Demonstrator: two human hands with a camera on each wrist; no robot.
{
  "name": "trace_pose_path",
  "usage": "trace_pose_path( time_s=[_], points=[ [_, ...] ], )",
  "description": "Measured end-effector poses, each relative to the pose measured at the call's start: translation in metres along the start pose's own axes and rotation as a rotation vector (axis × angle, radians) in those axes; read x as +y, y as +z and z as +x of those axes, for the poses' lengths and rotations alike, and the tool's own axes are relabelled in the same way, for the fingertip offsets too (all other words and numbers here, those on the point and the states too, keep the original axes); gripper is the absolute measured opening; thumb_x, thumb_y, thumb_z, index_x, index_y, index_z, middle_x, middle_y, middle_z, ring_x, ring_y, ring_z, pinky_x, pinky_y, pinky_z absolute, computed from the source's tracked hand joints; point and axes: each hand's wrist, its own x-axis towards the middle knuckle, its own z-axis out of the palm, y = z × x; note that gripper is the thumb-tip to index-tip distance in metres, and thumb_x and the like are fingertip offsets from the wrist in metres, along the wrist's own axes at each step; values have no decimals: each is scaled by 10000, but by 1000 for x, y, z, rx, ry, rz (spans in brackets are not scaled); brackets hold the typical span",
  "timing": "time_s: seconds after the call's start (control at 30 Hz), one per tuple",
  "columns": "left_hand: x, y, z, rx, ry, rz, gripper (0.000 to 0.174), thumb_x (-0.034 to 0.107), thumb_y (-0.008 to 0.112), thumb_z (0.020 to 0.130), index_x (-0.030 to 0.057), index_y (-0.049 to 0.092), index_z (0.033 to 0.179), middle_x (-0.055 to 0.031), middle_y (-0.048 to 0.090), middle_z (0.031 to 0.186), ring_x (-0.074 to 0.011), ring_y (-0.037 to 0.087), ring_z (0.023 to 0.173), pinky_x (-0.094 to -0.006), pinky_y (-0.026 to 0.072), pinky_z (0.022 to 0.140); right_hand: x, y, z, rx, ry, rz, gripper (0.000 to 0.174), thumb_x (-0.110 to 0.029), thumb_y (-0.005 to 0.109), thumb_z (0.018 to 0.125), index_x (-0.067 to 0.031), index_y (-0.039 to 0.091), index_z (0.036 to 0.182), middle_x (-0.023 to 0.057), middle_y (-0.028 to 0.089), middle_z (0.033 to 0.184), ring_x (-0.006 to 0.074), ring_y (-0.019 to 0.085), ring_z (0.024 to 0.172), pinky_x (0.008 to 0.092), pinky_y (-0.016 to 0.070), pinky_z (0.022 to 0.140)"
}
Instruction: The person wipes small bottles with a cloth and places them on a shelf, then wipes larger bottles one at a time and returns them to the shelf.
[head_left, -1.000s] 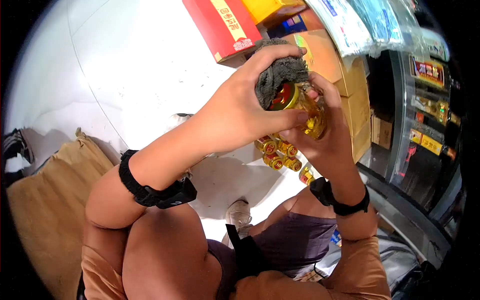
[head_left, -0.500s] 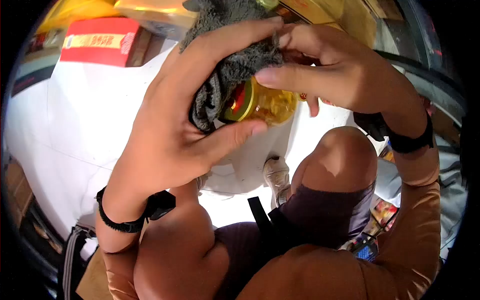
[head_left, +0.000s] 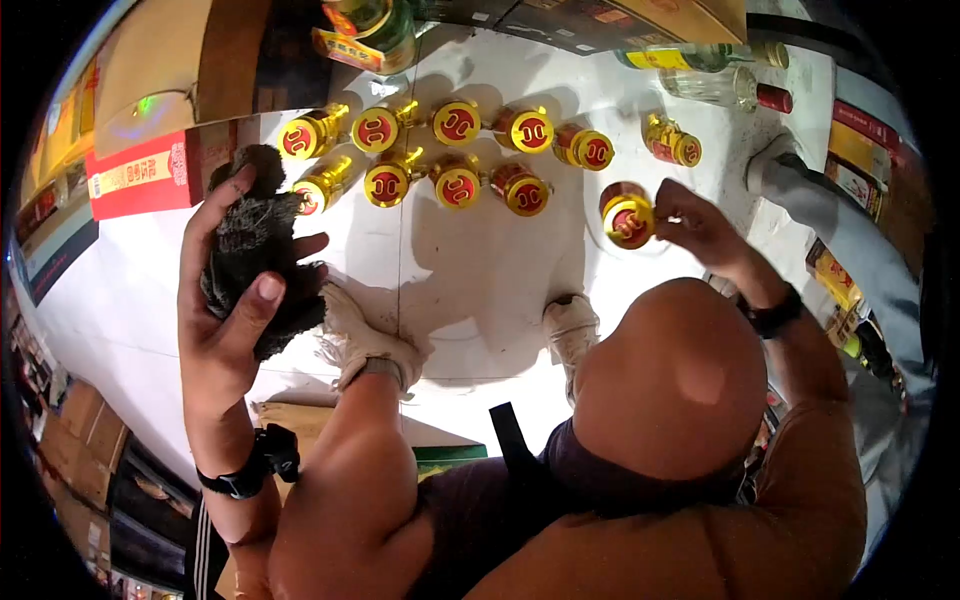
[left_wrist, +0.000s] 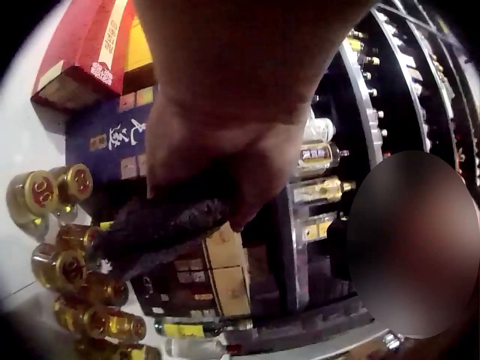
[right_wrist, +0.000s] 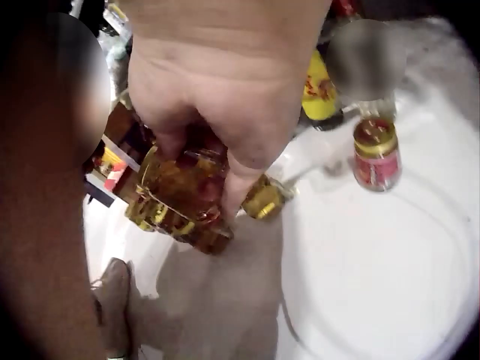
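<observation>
Hands: half a second ago both meet at one bottle, with the cloth pressed over its cap; now they are well apart and the cloth is off the bottle.
Left hand [head_left: 225, 320]: fingers and thumb curl round a dark grey cloth [head_left: 255, 260], held up over the white floor [head_left: 480, 270], left of the rows.
Right hand [head_left: 700, 222]: fingers curl round the bottle [head_left: 628, 218], now low at the right end of the rows; whether its base touches the floor cannot be told.
Bottle, right wrist view [right_wrist: 180, 199]: glass, tilted under the hand [right_wrist: 217, 97], gold and red cap on, amber liquid inside.
Cloth, left wrist view [left_wrist: 157, 229]: bunched under the curled fingers [left_wrist: 225, 157].
Rows [head_left: 455, 155]: two lines of like bottles stand close together on the floor, each with a gold and red cap on; the held bottle is near the front line's right end, apart from it.
Clear bottle [head_left: 715, 88]: lies on its side beyond the rows, red cap on, see-through; its contents cannot be told.
Red box [head_left: 135, 172]: on the floor left of the rows, beyond the cloth.
Shoe [head_left: 572, 325]: white, on the floor between the two hands.
</observation>
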Motion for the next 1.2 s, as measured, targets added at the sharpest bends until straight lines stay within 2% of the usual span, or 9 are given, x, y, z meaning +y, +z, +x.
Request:
trace_pose_path(
  time_s=[0.17,0.4,0.57,0.63,0.77,0.97,1.03,1.07,1.2],
  points=[
    [0,0,9,-7,-70,58,679,169,650,859,18,301,1422,-182,515,1254,-315,617,1061,-389,542,876,92,25,25,4,-76,100,157,-105,654,896,-25,575,1005,44,524,969,119,543,930,274,465,857],
    [-16,-1,3,-18,-119,218,769,376,652,865,65,269,1454,-179,438,1370,-325,584,1096,-439,514,913,106,38,55,-25,6,480,145,-176,617,931,-54,552,976,21,532,975,137,522,958,282,423,893],
    [-21,-8,-7,-53,-127,241,717,373,610,891,38,295,1441,-170,298,1493,-284,426,1280,-432,471,974,104,34,65,-42,13,242,92,-127,606,929,-61,555,968,19,511,979,119,496,961,280,409,897],
    [-24,-10,-11,-7,-96,138,612,149,588,887,20,319,1422,-174,476,1318,-306,610,1070,-411,487,948,116,34,68,-31,-8,317,145,-146,613,931,-29,574,1006,37,537,994,141,523,994,298,420,935],
    [-28,-16,-16,32,-93,126,620,152,596,885,33,316,1425,-174,478,1309,-304,615,1066,-397,506,924,128,34,64,-33,-107,211,123,-82,617,916,-21,593,1020,39,551,1028,144,540,1026,300,436,970],
    [-24,-22,-23,2,-182,186,671,300,603,892,26,309,1430,-178,296,1493,-297,406,1302,-449,453,1000,106,29,50,81,-18,192,228,-65,651,885,-29,593,1102,63,598,953,151,601,903,293,516,893],
    [-27,-25,-24,-6,-165,121,675,295,615,883,26,316,1425,-180,306,1485,-296,418,1292,-441,452,1002,69,16,39,148,113,-166,314,-113,681,872,-67,566,1161,67,606,908,152,610,853,295,544,814],
    [-28,-26,-25,-7,-159,119,675,295,615,883,26,316,1425,-180,306,1485,-296,418,1292,-441,452,1002,85,4,36,253,58,-319,411,-138,720,840,-112,540,1209,65,605,926,143,608,849,293,552,741],
    [-26,-24,-29,26,-150,89,674,295,630,870,39,329,1417,-179,353,1444,-290,452,1259,-419,463,991,68,-59,27,692,-384,-1136,565,-69,772,736,-139,540,1247,124,506,1209,287,582,1023,350,503,866]
  ],
)
